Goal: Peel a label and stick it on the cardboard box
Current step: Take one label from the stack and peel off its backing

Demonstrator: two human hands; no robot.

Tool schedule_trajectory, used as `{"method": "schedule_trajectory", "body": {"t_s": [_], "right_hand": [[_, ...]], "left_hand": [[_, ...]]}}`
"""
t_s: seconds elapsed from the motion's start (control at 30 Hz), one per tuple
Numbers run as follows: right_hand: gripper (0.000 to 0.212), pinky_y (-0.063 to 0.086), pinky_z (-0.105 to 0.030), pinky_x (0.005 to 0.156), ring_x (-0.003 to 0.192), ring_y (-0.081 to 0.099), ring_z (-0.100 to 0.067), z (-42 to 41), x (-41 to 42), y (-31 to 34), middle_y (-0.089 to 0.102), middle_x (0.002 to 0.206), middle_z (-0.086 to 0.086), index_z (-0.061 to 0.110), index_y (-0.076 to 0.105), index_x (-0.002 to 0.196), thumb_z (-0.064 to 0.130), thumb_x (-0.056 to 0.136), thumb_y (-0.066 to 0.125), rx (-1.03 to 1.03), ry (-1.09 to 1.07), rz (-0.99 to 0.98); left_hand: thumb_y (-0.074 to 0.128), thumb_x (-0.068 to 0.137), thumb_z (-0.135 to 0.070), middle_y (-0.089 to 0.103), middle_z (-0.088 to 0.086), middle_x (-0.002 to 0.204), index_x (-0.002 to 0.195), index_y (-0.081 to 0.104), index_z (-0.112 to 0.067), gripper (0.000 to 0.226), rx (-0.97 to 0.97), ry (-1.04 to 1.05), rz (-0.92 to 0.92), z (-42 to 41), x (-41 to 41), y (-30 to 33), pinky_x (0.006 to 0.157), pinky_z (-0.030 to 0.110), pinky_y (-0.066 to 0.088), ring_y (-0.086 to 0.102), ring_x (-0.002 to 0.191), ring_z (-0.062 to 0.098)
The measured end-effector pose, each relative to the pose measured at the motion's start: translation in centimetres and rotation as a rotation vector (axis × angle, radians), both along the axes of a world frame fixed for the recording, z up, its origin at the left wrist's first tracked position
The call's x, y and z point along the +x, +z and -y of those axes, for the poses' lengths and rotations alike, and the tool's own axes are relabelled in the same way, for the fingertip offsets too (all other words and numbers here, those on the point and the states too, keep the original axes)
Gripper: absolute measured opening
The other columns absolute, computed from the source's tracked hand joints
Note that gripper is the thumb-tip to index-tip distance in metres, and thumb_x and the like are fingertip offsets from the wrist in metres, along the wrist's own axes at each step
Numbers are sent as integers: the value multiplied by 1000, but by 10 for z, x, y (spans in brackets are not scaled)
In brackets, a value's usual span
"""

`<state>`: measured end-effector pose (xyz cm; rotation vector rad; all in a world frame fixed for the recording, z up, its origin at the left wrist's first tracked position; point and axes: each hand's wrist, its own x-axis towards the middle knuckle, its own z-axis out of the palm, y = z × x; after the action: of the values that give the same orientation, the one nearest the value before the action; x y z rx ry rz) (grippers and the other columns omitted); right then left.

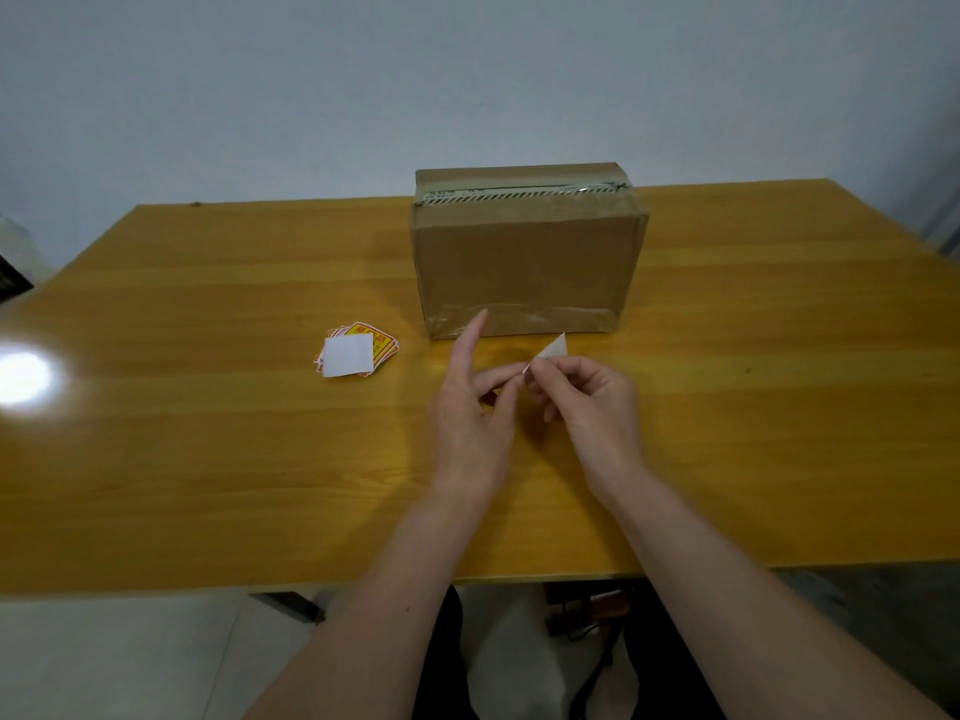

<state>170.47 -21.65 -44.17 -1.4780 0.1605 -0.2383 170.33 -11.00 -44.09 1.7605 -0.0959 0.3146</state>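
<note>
STEP: we judge peeling in hand | HANDS: our left hand and right hand pinch one label | NEXT: separate backing, then press onto cardboard box.

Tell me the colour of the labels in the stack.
Yellow with red borders, under a white sheet; head view.

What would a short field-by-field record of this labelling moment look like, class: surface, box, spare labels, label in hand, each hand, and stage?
surface: wooden table
box: cardboard box, taped, upright at the far middle
spare labels: stack of labels left of the box, white sheet on top
label in hand: label, held in front of the box
left hand: pinching the label, index finger raised
right hand: pinching the label
stage: peeling; no label visible on the box
</note>
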Motion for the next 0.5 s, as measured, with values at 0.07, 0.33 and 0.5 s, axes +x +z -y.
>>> {"method": "schedule_trajectory", "body": {"t_s": [0.07,0.33,0.5], "right_hand": [[13,46,-25,55,62,54,-19,-1,1,0,64,68,-10,4,71,78,16,83,69,3,1,-9],[15,46,-22,54,59,51,-16,-1,0,0,62,70,-14,0,69,79,14,81,70,-22,-10,-5],[8,45,-18,51,53,50,-8,-1,-1,0,63,65,-8,7,71,75,13,81,71,-25,-10,-8]], "left_hand": [[64,86,-9,75,-13,87,141,33,-32,67,10,-3,2,0,1,-1,98,14,39,64,101,0],[64,85,-7,75,-15,85,142,33,-31,68,25,13,20,0,3,-3,86,-1,36,64,101,1],[64,84,-5,73,-18,81,142,27,-39,76,8,16,3,1,3,-3,78,-3,36,66,92,-1]]}}
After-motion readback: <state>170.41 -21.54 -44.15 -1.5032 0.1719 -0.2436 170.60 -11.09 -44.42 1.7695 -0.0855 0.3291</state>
